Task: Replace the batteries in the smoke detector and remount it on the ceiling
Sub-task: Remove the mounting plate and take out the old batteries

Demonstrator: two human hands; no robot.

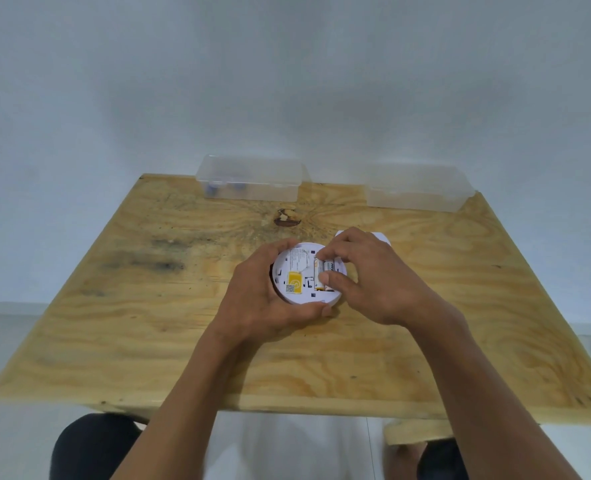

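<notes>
A round white smoke detector (296, 271) lies back side up over the middle of the wooden table (148, 323), showing a yellow label and an open battery bay. My left hand (263, 299) cups its left and near rim. Two white-and-gold batteries (323, 271) sit side by side in the bay. My right hand (366, 275) pinches the right-hand battery between thumb and fingertips. A white piece (380, 236), partly hidden behind my right hand, lies on the table just beyond it.
Two clear plastic boxes stand along the table's far edge by the wall: the left box (252, 181) holds small blue-tipped items, the right box (418, 188) looks empty. A dark knot (287, 218) marks the wood. My knees show below the near edge.
</notes>
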